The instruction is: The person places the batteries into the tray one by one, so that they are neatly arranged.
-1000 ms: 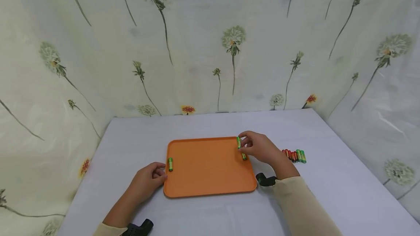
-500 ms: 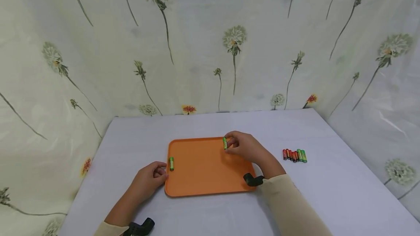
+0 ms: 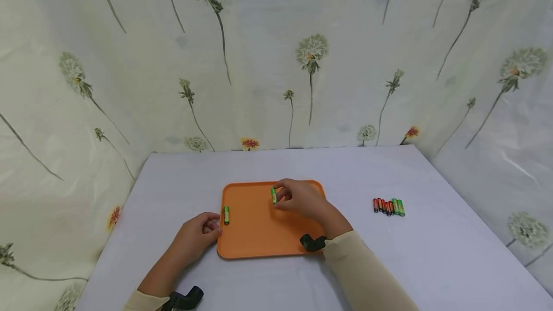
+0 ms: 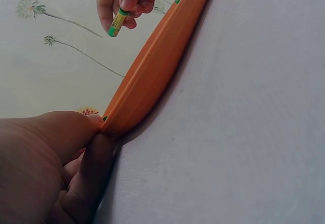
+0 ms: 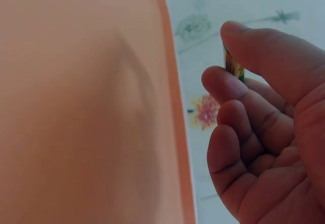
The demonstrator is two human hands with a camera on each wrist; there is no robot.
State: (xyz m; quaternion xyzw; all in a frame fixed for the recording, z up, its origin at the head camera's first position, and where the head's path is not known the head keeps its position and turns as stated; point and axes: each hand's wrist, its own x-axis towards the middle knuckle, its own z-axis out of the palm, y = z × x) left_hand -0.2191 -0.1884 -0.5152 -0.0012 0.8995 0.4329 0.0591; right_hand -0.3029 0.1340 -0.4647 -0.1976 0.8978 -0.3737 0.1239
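beige sleeves (image 3: 367,275) sit before the orange tray (image 3: 259,243); at its left side the left hand (image 3: 196,236) pinches it, beside a green battery (image 3: 226,215) lying inside; above the tray the right hand (image 3: 302,199) pinches a second battery (image 3: 274,196); right of it lies a row of red and green batteries (image 3: 389,208)

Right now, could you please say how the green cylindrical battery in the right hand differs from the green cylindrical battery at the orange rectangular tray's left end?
The held green cylindrical battery is pinched in the right hand; the lying green cylindrical battery rests on the orange rectangular tray. The held battery is raised over the tray; the lying battery sits by the tray's left edge. Both are slim and green.
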